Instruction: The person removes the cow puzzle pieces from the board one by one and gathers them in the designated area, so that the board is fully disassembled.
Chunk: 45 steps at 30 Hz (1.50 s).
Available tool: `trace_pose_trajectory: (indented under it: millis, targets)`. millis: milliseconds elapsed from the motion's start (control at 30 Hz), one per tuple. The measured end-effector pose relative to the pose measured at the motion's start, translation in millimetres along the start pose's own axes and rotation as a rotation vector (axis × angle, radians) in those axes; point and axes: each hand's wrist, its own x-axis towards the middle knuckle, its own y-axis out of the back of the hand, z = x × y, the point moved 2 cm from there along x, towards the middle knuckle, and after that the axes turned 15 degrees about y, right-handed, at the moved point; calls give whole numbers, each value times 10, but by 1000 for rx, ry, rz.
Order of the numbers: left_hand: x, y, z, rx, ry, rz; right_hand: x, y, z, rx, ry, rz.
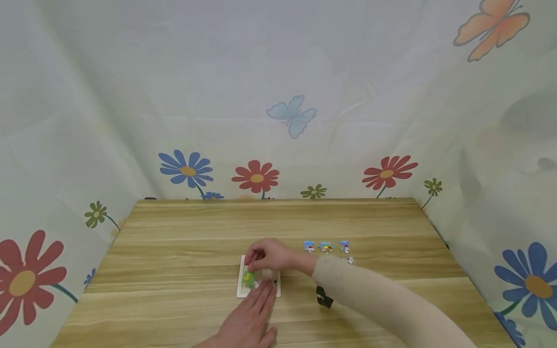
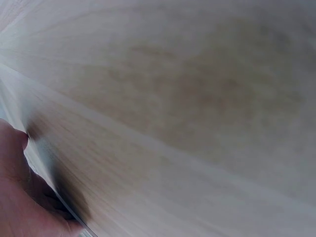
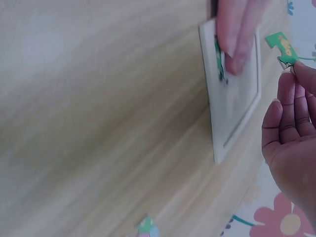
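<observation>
A white puzzle tray [image 1: 240,289] lies on the table, with colourful pieces in its lower part. My left hand [image 1: 250,316] rests its straight fingers on the tray's lower right part; in the right wrist view those fingers [image 3: 236,37] press on pieces inside the frame [image 3: 212,98]. Above the tray, my right hand [image 1: 271,255] pinches a green puzzle piece [image 3: 283,48] with a yellow figure between thumb and fingertips, clear of the tray in the right wrist view. The left wrist view shows part of my left hand [image 2: 24,197] at its lower left edge.
Several loose puzzle pieces [image 1: 326,247] lie on the table [image 1: 183,241] right of the tray, one partly behind my right sleeve. A black object [image 1: 324,297] is beside that sleeve. A flowered cloth [image 1: 217,96] hangs behind the table.
</observation>
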Motion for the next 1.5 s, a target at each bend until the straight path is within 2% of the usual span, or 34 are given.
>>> trace_pose_trajectory:
  millis: [367,567,667,900,1067,1167,1500]
  targets:
    - [11,1,8,31,-6,41,-184,318,48,-67,-27,-3]
    - [3,9,18,28,11,-18,-337,450,84,-87,-32,-13]
    - [1,23,21,30,16,-28,-415,506,85,-96,-39,-24]
    - [7,5,14,57,-1,41,-588,610,86,-122,-53,-57]
    - [-1,-3,11,85,-13,98,-720,673,102,-87,-113,-80]
    - [-6,-1,12,80,-12,104,-801,708,123,-77,-127,-89]
    - [1,-6,21,59,8,70,-1025,793,129,-181,-67,-117]
